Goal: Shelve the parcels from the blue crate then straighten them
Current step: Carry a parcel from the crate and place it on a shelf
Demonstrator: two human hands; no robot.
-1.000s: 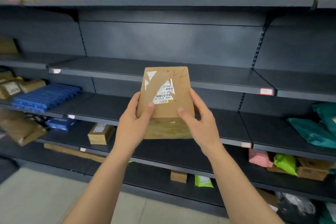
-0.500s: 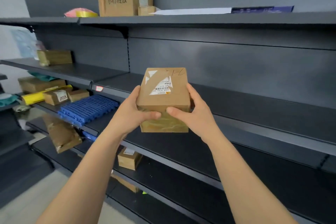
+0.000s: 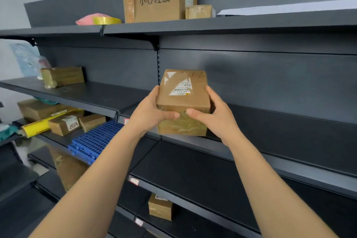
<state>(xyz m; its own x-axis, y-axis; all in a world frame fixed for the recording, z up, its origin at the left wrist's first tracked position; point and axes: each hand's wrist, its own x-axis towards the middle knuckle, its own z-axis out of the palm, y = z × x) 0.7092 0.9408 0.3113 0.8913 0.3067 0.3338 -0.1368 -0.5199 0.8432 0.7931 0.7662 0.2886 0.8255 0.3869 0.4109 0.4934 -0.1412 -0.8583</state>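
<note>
**Fingers gripping one brown cardboard parcel at the front edge of the dark grey metal shelf**

Fingers: both sets are closed on the parcel. The left hand wraps its left side and the right hand its right side. Both thumbs lie across the near top edge, tips almost meeting. The other fingers run round the sides and are mostly hidden.

Parcel: a taped box with a torn white barcode label on its top face and a pen mark near the far right corner. It is held roughly level, with the top face turned slightly toward the camera. Its lower edge is at the shelf's front edge, just right of the slotted upright where two boards meet. I cannot tell whether the base touches the lip or hangs just above it.

Surroundings:
- A large brown carton with printed characters stands on the top board.
- A brown taped box lies askew on the board to the left.
- A blue perforated plastic panel overhangs the front edge of the board below that.
- A small brown box sits on a low board.

Progress (judgement):
- The placing step for this parcel is in hand but not finished, since both hands carry it.
- Other parcels are shelved nearby, but whether they came from the blue crate cannot be told.
- The crate is out of view, so the remaining count is unknown.
- Straightening looks not yet begun.
- Left for this parcel: set it down, slide it back from the front edge and square it to that edge.
</note>
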